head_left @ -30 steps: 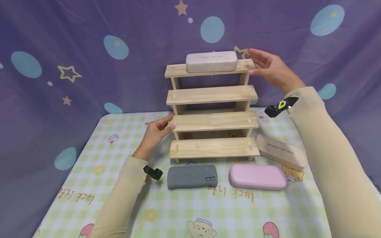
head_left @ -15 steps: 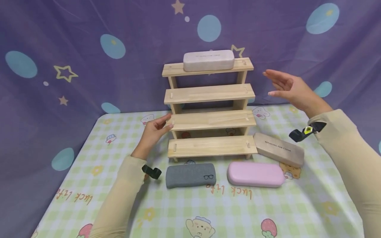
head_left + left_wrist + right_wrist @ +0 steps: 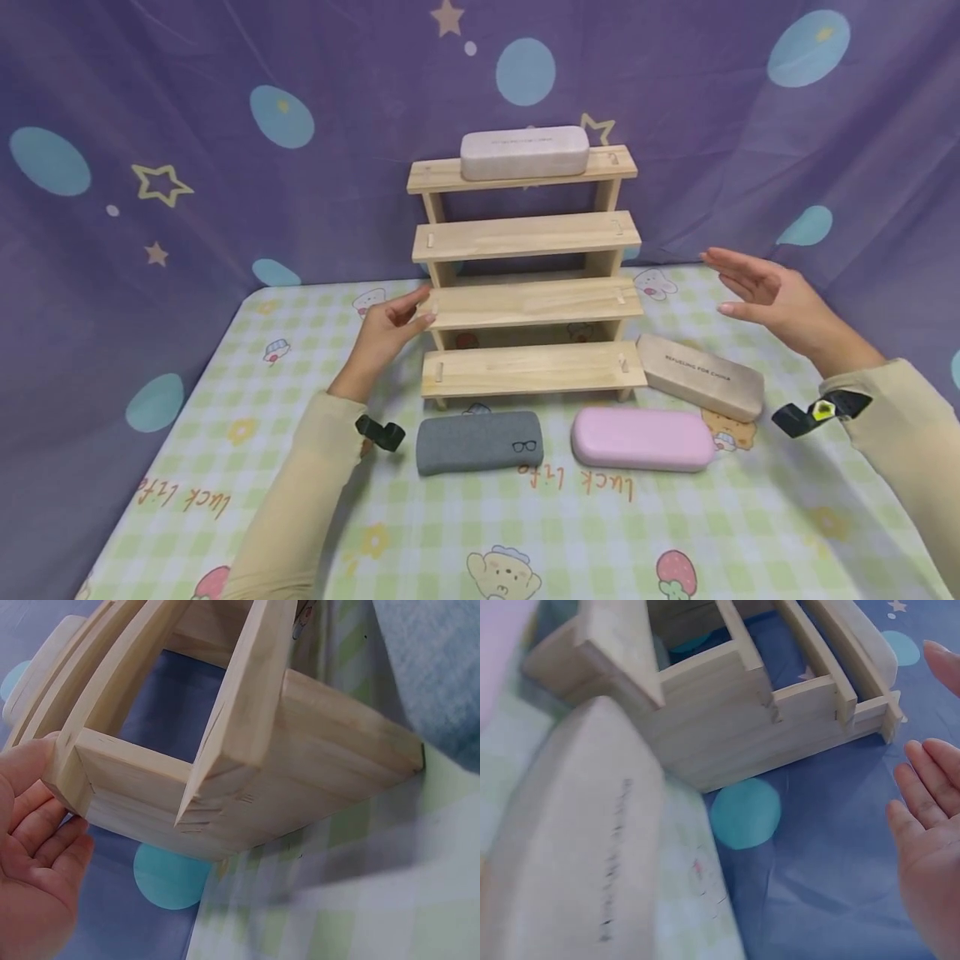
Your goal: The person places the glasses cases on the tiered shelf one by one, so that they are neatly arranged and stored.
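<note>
A wooden tiered shelf (image 3: 532,304) stands on the table. My left hand (image 3: 386,337) holds the left end of its second board from the bottom; in the left wrist view the thumb lies on the board and the fingers are beneath it. My right hand (image 3: 783,304) is in the air to the right of the shelf, fingers apart from the thumb, holding nothing. A whitish glasses case (image 3: 525,154) sits on the top board. Below my right hand, a beige glasses case (image 3: 701,377) with printed lettering lies at an angle beside the lowest board.
In front of the shelf lie a grey glasses case (image 3: 480,442) on the left and a pink glasses case (image 3: 642,439) on the right. A checked cloth (image 3: 442,533) covers the table. Behind the shelf hangs a purple curtain (image 3: 360,200).
My right hand has moved away from the right end of the top board, going right and down. The left hand keeps its place on the shelf, and the cases stay put.
</note>
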`<state>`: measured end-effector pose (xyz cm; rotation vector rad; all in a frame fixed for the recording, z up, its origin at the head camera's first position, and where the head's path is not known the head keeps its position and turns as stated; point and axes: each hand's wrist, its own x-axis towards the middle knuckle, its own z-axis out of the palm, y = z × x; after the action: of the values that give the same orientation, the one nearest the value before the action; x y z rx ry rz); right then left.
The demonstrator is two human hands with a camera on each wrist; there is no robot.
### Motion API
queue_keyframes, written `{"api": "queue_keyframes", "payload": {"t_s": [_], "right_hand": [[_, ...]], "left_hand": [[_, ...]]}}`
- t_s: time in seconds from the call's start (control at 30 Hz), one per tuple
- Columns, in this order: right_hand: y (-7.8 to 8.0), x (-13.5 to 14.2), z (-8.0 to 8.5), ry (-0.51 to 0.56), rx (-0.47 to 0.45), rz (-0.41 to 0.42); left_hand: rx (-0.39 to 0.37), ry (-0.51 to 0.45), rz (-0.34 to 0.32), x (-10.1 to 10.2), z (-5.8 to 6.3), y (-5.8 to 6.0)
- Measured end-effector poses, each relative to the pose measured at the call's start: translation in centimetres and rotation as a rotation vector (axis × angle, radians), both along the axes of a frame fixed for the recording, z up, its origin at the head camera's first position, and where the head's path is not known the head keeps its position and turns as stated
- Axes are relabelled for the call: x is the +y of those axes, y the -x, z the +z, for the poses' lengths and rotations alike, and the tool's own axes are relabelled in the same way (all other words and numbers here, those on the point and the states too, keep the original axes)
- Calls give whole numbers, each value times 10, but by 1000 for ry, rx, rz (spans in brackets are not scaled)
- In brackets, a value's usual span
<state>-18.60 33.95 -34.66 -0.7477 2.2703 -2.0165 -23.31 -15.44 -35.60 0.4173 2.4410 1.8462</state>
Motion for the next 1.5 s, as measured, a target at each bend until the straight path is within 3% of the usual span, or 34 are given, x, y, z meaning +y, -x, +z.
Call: {"api": "queue_keyframes", "payload": {"t_s": [0.17, 0.43, 0.7, 0.93, 1.1, 1.17, 1.4, 1.5], "right_hand": [[-14, 8, -18, 75, 28, 49], [-36, 15, -50, 10, 10, 36], [-53, 24, -76, -2, -92, -91], [-61, 30, -89, 23, -172, -175], [-65, 32, -95, 6, -188, -233], [-67, 33, -100, -3, -199, -245], [-70, 38, -117, 87, -227, -156], [-70, 39, -120, 134, -216, -129]], "left_hand": [[16, 7, -2, 1, -1, 1], [21, -4, -3, 1, -1, 1], [13, 3, 0, 0, -3, 4], [24, -21, 15, -8, -25, 19], [36, 3, 23, -7, -28, 20], [35, 0, 21, -6, -28, 19], [-22, -24, 28, 1, -2, 1], [-27, -24, 31, 2, -2, 1]]}}
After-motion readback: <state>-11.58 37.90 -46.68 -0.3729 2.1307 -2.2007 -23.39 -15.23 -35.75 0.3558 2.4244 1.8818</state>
